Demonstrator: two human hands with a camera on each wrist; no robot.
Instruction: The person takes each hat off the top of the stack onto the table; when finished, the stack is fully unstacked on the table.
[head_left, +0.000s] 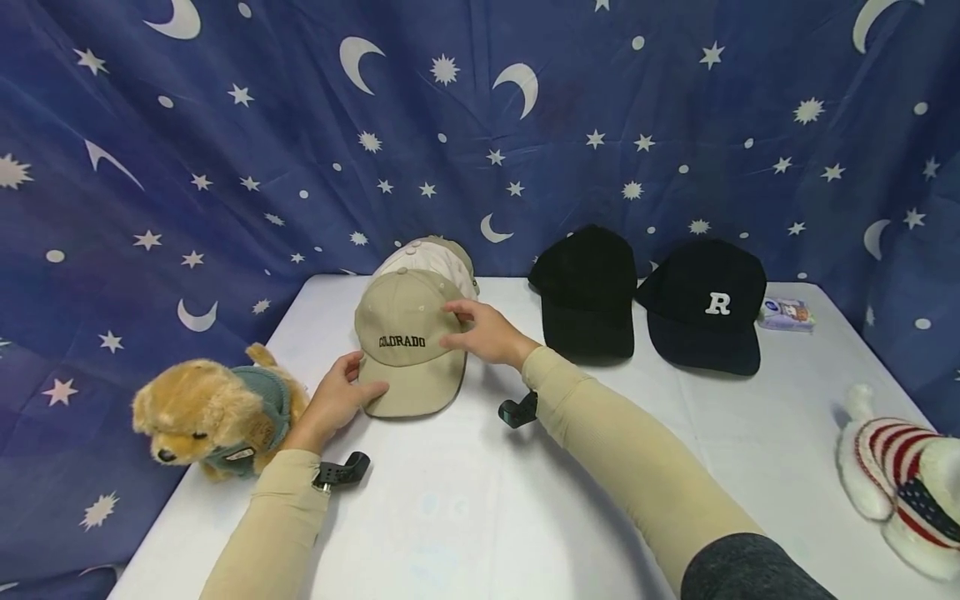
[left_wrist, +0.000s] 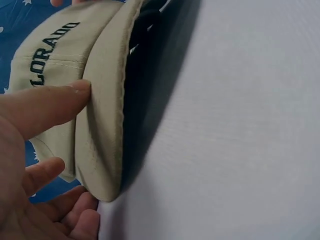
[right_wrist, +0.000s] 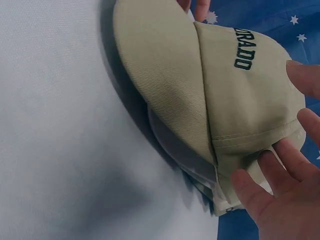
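Observation:
A beige baseball cap [head_left: 401,325] lettered COLORADO stands on the white table, brim toward me, in front of other pale caps [head_left: 431,257]. My left hand [head_left: 337,404] holds the brim's left side: the thumb [left_wrist: 60,105] lies on top, while the fingers are curled at the edge, partly hidden. On the opposite side is my right hand [head_left: 487,333], fingers fairly straight and spread. Its fingertips [right_wrist: 245,185] touch or nearly touch the crown's side in the right wrist view, with the thumb near the front of the crown.
Right of the beige cap stand a black cap [head_left: 588,292] and a dark cap [head_left: 705,304] with a white R. A small purple packet [head_left: 786,315] lies beyond. Plush dogs sit at the left [head_left: 217,412] and right [head_left: 896,492]. A starry blue curtain [head_left: 465,192] hangs behind.

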